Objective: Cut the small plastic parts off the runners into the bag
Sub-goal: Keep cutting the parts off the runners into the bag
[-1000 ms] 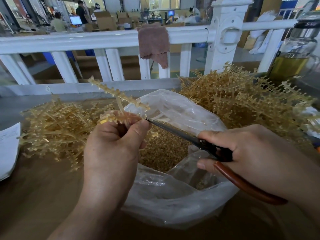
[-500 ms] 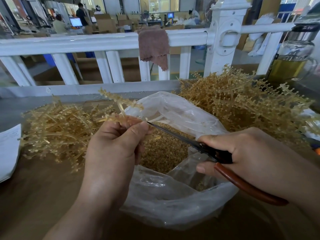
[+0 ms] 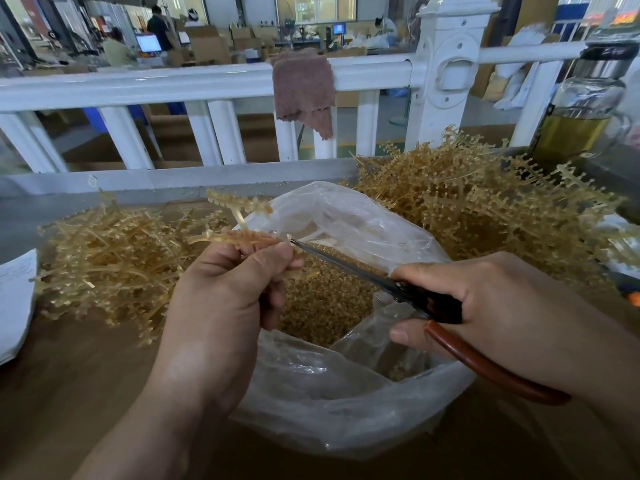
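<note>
- The left hand [image 3: 221,306] holds one amber runner [image 3: 242,237] above the near-left side of the bag's mouth; thumb and curled fingers pinch its lower branch, and an upper branch with small parts along it sticks up and to the left.
- The right hand [image 3: 502,306] grips the scissors [image 3: 349,270], fingers curled round the black pivot end and thumb pressed beneath. One red-brown handle loop runs out below the palm.
- The thin blades lie close together. Their tip touches the runner's end just beside the left thumb, over the open bag.
- The clear plastic bag [image 3: 346,403] stands at the middle of the worktop [image 3: 69,393], near its front edge, mouth open upward.
- A heap of small cut parts [image 3: 322,306] fills the bag's bottom.
- A pile of runners [image 3: 114,261] lies toward the worktop's left side, just beside the bag.
- A taller runner pile [image 3: 485,209], its parts mostly attached, fills the back right corner, touching the bag's far side.
- A white paper sheet [image 3: 14,299] lies at the left edge.
- A glass bottle [image 3: 581,112] with yellow liquid stands at the back right, behind the taller pile.
- A white railing [image 3: 173,84] runs along the back edge, with a brown cloth [image 3: 304,95] draped over its top rail.
</note>
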